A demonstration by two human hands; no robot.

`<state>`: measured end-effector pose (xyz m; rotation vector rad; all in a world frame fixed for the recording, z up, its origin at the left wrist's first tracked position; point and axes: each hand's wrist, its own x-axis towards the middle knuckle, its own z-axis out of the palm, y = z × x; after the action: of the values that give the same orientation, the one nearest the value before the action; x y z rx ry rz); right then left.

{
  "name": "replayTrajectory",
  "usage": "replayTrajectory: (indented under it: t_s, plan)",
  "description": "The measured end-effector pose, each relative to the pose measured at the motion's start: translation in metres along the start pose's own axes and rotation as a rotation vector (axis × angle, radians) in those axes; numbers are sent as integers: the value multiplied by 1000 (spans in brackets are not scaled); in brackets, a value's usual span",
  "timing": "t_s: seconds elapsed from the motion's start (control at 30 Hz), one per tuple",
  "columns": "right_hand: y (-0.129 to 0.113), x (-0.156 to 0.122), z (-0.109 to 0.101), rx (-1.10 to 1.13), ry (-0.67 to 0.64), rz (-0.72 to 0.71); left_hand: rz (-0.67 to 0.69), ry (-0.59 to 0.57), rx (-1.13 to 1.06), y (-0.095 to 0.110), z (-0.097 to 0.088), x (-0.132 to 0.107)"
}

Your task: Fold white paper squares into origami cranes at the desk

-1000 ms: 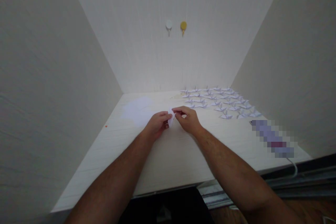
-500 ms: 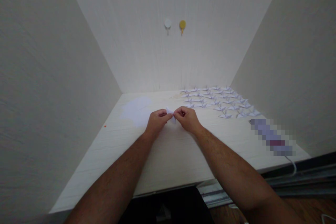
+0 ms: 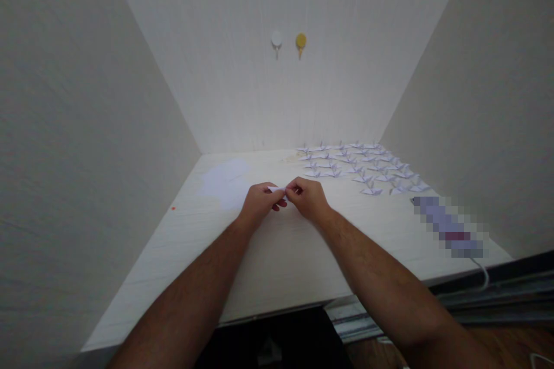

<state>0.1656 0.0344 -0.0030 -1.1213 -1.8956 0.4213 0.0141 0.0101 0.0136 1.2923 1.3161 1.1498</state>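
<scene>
Hands (image 3: 258, 203) pinching folded paper (image 3: 276, 189), paper cranes (image 3: 357, 170) beyond

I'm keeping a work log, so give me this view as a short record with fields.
Left hand: holds folded paper
Right hand: pinches the same paper at its right end
Birds: many, folded, white, in rows at the table's far right
Sheets: white, beyond and left of the left hand
Back wall: white hook, yellow hook
Near right: pixelated item, white cable

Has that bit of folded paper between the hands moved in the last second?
Yes. The paper has tipped left and down: its visible tip stood roughly beneath the white hook, and now sits left of it.
</scene>
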Motion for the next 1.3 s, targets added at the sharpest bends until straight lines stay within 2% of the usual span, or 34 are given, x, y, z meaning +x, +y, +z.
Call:
replayTrajectory:
  t_s: [0.23,0.47,0.67,0.83,1.0,1.1,1.17,1.3]
  plan:
    - [-1,-2,0,-141,-23,-135,6,96,-29,-5,5,0]
    - [0,-1,-1,-91,-96,-186,-46,152,-197,-8,7,1]
    - [6,-1,-2,-63,-29,-326,-64,117,-238,-9,7,1]
    - [8,-1,-2,-51,17,-415,-54,155,-273,-6,7,1]
    - [5,-1,-4,-49,-19,-365,-68,104,-369,-3,5,0]
    - [4,-1,-2,29,-8,-323,-66,103,-354,-4,4,1]
    - [3,0,0,120,16,-224,-42,115,-313,-6,3,2]
    - [0,3,3,312,34,71,68,138,-182,-9,2,4]
